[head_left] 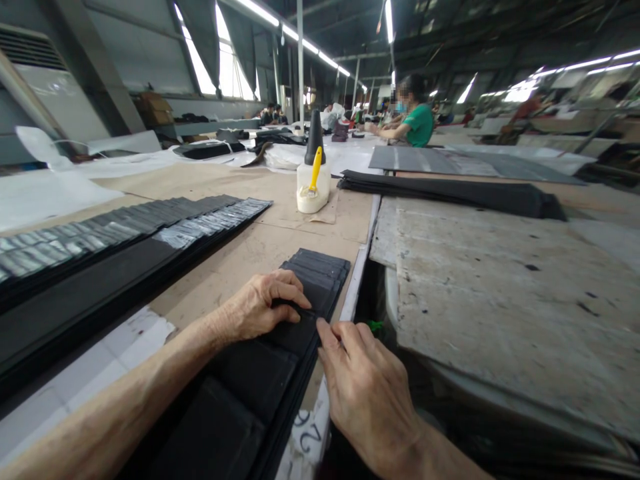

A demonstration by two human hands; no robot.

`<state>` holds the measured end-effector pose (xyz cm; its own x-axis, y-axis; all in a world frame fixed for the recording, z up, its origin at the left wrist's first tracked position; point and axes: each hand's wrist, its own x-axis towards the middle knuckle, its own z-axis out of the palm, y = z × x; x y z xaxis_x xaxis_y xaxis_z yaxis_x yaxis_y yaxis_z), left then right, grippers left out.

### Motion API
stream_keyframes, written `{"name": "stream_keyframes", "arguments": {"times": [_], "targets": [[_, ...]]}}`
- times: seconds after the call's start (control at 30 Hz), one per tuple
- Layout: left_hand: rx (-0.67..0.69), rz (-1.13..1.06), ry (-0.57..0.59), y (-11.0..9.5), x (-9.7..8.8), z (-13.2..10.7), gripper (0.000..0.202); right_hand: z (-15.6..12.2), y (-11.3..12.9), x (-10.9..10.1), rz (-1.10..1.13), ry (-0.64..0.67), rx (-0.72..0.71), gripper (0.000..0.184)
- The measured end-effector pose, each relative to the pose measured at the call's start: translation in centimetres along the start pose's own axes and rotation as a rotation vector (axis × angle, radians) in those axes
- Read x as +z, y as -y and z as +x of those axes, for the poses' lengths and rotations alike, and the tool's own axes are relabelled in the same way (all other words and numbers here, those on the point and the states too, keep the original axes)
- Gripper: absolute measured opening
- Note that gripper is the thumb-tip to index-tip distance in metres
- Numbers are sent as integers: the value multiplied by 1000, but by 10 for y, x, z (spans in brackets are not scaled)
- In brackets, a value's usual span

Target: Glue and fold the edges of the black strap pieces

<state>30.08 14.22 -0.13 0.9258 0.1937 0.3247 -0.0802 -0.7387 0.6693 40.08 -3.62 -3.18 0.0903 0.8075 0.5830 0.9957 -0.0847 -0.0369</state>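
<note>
A long stack of flat black pieces [240, 380], possibly fabric, runs along the table's right edge in overlapping layers. My left hand [265, 303] rests on top of it, fingers curled and pinched at a fold in the upper layer. At the right edge of the same stack, my right hand [367, 387] has thumb and forefinger closed together at a piece's edge. The fingertips of both hands are close together. Exactly how much material sits between the fingers is hidden.
Rows of black strips [100, 267] with shiny grey ends lie to the left. Ahead stands a white plastic container [313, 190] with a yellow-handled brush [316, 170]. A black stack [450, 193] lies beyond a gap beside a worn board [500, 293]. A person in green [419, 123] sits farther back.
</note>
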Motion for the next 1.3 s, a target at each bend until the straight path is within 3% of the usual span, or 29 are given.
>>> {"name": "stream_keyframes", "arguments": {"times": [0.2,0.57,0.7,0.87,1.03,1.3], "targets": [[86,52,56,-5,0,1,23,3,0,-3,25,56,26,33],[254,285,128,-11,-3,-1,38,1,-2,0,61,31,29,34],[297,369,164,-11,-4,-2,40,-1,-5,0,170,-8,58,30],[310,400,186,-11,-5,-3,44,0,-13,1,387,-48,142,25],[303,393,178,-10,-4,-4,46,4,-18,1,328,-56,87,34],[310,332,167,-8,-3,-2,42,8,-17,2,274,-63,44,31]]}}
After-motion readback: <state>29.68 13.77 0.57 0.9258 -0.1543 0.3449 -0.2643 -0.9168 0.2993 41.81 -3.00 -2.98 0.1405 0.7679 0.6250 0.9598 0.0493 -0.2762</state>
